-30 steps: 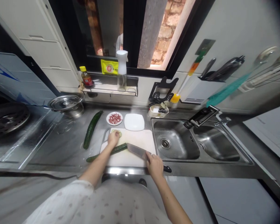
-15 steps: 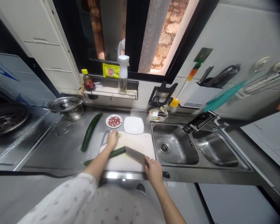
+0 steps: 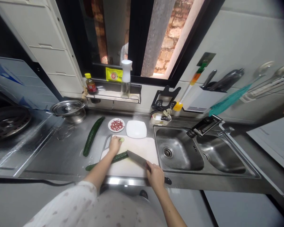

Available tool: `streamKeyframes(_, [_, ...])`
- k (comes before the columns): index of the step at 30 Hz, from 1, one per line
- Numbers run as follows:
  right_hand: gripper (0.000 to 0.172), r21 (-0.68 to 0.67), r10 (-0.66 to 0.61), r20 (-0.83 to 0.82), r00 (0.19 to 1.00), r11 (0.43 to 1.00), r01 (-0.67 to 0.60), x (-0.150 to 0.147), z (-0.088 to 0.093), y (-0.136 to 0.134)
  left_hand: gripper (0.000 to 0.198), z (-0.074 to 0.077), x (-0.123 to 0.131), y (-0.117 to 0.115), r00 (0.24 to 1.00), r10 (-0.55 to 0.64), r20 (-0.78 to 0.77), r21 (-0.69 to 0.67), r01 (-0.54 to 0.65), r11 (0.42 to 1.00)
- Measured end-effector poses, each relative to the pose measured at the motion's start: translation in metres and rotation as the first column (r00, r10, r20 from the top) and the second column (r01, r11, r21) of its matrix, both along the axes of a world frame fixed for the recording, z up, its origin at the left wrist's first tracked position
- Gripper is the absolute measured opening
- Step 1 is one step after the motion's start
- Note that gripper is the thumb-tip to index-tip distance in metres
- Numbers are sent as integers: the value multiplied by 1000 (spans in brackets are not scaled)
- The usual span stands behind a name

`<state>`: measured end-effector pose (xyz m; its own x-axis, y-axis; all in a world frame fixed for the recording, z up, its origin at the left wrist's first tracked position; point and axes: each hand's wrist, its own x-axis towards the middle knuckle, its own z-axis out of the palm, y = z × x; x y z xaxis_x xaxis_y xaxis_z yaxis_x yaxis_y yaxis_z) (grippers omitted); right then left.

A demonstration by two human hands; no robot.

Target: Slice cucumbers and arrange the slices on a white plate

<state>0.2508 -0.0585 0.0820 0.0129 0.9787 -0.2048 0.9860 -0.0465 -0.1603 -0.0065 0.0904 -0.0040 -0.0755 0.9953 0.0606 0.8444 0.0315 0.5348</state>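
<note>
My right hand (image 3: pixel 155 177) is wrapped round the handle of a cleaver (image 3: pixel 137 158), whose blade slants over the cutting board. The tip of the blade is at the right end of a cut cucumber (image 3: pixel 119 157) lying across the white cutting board (image 3: pixel 142 146). Near the board's upper left, my left hand (image 3: pixel 114 145) has its fingers closed on a small pale green cucumber piece (image 3: pixel 121 139). My left forearm hides part of the cut cucumber. A whole cucumber (image 3: pixel 92 137) rests on the steel counter left of the board.
Behind the board stand a plate of chopped reddish bits (image 3: pixel 116 125) and a white square dish (image 3: pixel 136 129). A double sink (image 3: pixel 180 151) is to the right. A lidded steel pot (image 3: pixel 69 110) stands at left. Below my right wrist a black handle (image 3: pixel 168 180) shows at the counter edge.
The whole view has shifted slightly, so everything sits a little lower. Both hands, the cleaver and the cucumbers keep nearly the same places on the board and counter.
</note>
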Motion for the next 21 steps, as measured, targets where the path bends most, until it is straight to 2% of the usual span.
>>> streamKeyframes(5, [38, -7, -116, -172, 978, 993, 117, -3, 7, 0, 22, 4, -3, -8, 999, 30, 40, 32, -31, 999])
streamKeyframes(10, [39, -51, -234, -282, 931, 972, 229, -2, 8, 5, 20, 6, -5, -28, 997, 27, 71, 75, -32, 997])
streamKeyframes(14, [39, -53, -273, -383, 882, 960, 274, -3, 1, 12, 18, 8, -4, -48, 992, -64, 109, 112, 52, 992])
streamKeyframes(21, [44, -26, -209, -578, 789, 971, 238, -18, -3, 22, 20, 19, 7, -79, 965, -244, 93, 185, 224, 957])
